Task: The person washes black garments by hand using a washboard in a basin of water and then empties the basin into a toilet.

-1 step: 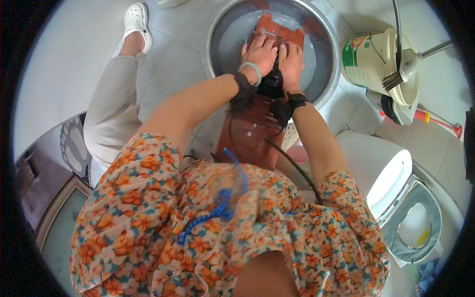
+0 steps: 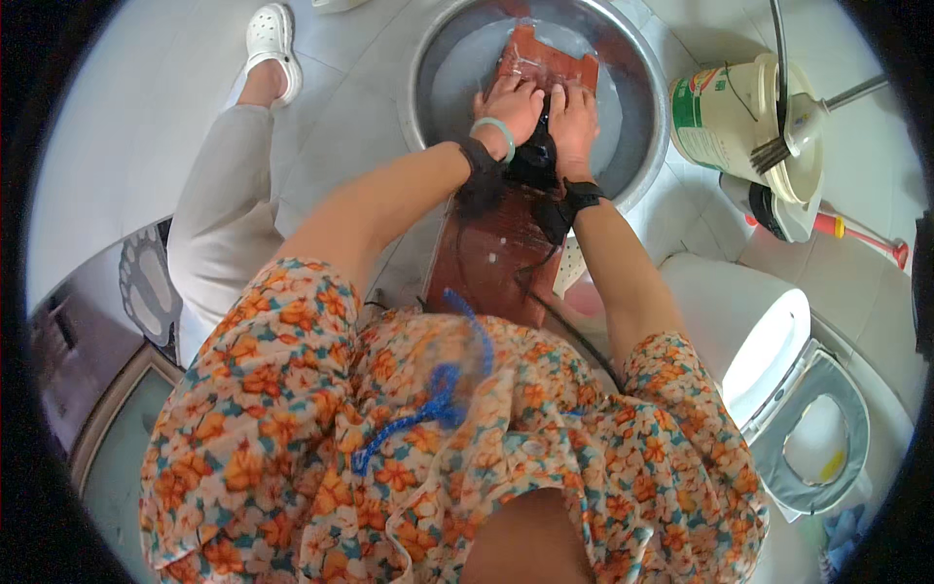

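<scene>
A reddish-brown washboard (image 2: 501,255) slopes from near my lap into a round metal basin (image 2: 654,131) of cloudy water. On the board lies a dark, wet-looking cloth (image 2: 533,167), bunched beneath my hands. My left hand (image 2: 512,109), with a pale green bangle on the wrist, presses on its left side with the fingers bent over it. Beside it, my right hand (image 2: 573,125) bears on the cloth's right side, thumb toward the left hand. Both hands are closed on the cloth, and their palms hide part of it. Black bands circle both wrists.
At the right stand a cream bucket (image 2: 715,122), a brush (image 2: 793,136) with a metal handle, and a white toilet (image 2: 744,311) with a grey seat (image 2: 856,428). Another person's leg in pale trousers (image 2: 222,185) and a white clog (image 2: 269,44) are at the left.
Both hands have slid slightly down the washboard toward me, still on the dark cloth. A bit more of the board's far end shows.
</scene>
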A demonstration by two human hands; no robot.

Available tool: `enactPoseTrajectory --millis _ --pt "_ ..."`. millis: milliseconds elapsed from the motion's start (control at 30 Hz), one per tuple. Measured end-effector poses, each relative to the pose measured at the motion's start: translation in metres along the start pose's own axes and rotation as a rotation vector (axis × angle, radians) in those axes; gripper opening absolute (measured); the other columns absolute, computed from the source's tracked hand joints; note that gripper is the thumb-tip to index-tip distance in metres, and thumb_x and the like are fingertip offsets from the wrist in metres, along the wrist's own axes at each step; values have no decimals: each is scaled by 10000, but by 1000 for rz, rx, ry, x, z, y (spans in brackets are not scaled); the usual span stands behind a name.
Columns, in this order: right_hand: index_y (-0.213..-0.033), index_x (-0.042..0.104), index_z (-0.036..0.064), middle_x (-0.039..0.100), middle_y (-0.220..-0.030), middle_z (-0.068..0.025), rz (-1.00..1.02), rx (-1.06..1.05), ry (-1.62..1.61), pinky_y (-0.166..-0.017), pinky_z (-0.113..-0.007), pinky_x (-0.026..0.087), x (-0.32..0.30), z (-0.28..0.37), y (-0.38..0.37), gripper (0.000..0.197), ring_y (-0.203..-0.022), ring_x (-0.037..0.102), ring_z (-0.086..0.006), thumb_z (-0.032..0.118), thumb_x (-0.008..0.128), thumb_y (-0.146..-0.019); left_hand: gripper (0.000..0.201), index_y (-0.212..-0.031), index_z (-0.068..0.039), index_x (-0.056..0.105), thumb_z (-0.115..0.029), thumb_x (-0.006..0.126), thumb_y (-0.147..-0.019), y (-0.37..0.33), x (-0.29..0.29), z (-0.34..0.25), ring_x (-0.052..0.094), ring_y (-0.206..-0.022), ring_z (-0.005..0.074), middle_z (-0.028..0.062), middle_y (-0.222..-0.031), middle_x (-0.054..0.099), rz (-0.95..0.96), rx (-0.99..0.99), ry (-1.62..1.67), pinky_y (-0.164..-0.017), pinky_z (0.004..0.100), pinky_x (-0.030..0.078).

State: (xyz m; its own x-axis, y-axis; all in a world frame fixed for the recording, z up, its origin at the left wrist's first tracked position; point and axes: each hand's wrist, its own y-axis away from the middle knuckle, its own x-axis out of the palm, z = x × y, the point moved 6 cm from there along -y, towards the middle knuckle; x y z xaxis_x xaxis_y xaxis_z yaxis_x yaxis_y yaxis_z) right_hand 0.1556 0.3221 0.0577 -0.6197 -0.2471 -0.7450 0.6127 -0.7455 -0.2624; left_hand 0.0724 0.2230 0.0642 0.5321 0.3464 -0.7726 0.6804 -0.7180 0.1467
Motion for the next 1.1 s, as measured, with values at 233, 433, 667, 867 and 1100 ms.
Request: enactPoseTrajectory --millis 233,433,667,867,1100 --pt "-1065 634 8 604 -1152 -194 74 -80 -232 -988 -462 404 -86 88 117 219 -1083 555 -379 171 577 -929 299 -1166 19 581 -188 452 -993 134 -63 -4 500 -1256 385 224 -1278 589 -96 331 338 -1076 455 382" --pt "-856 583 30 636 -909 -235 247 211 -93 -755 -532 462 -11 7 31 246 -877 609 -422 229 477 -955 128 -862 -20 571 -109 485 -897 36 -26 -21 598 -877 423 202 -904 634 -78 222 -24 -796 513 476" --pt "-984 672 4 652 -999 -234 140 172 -164 -814 -517 470 -28 14 11 299 -928 603 -429 273 546 -944 388 -1111 -39 640 -316 386 -1014 10 -21 -11 554 -1148 391 169 -1288 580 56 -8 67 -998 462 422" --pt "-974 649 17 624 -1004 -207 121 -96 -148 -887 -479 442 -88 92 119 185 -988 573 -386 158 549 -906 206 -1039 17 587 -155 526 -941 124 -63 -17 567 -1071 402 237 -1154 585 -157 364 299 -960 483 446" --pt "-1032 660 12 659 -998 -259 207 219 -15 -825 -512 462 -16 13 -5 366 -995 597 -460 329 487 -968 298 -1083 -86 639 -289 441 -992 3 -13 -13 542 -1190 336 160 -1195 622 -30 65 23 -1056 547 299"
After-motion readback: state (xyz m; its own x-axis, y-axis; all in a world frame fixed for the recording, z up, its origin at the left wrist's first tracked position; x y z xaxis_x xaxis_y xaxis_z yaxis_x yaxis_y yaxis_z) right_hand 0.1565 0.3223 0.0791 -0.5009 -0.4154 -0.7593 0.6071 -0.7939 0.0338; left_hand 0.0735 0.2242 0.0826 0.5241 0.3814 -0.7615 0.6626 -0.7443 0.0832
